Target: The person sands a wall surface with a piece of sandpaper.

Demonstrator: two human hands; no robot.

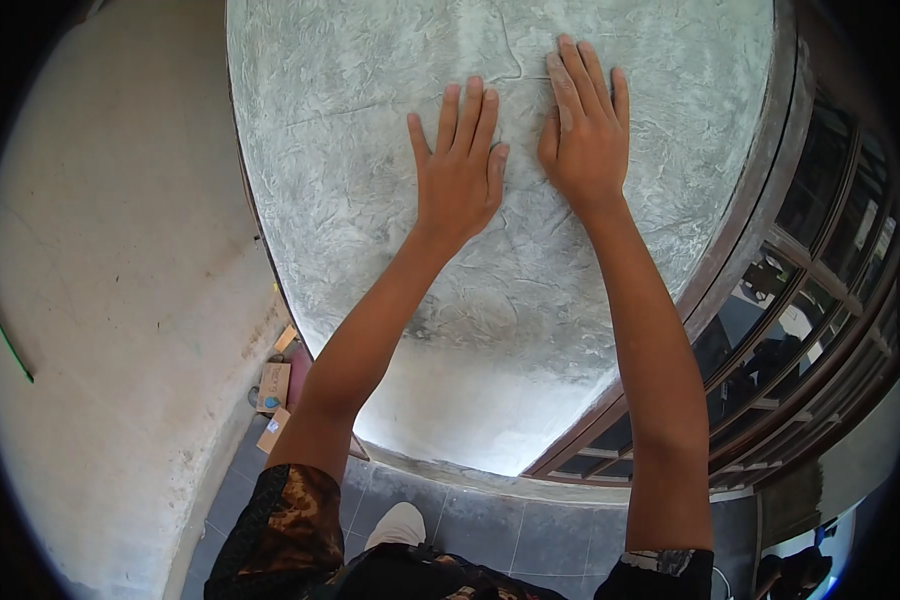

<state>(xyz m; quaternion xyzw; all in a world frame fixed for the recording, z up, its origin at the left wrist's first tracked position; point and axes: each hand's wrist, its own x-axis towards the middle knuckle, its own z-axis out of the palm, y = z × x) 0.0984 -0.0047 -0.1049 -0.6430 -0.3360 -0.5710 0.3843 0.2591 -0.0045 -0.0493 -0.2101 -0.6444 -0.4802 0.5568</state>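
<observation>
Both arms reach up to a grey-green, roughly plastered wall [340,150] with swirled texture. My left hand [458,165] lies palm-down against it, fingers stretched and the thumb a little apart. To its right, and slightly higher, my right hand [590,140] also rests flat on the surface; its index finger looks dusted with pale powder. Neither hand shows anything held, though the palms are hidden. A thin crack or ridge runs in the plaster above and between the hands. Lower down, the wall turns smoother and paler.
A brown-framed window [800,290] with several panes borders the wall on the right. At left stands a plain beige wall [120,220]. Cardboard boxes [273,387] sit at its foot. Below are dark floor tiles [480,525] and a pale shoe [400,524].
</observation>
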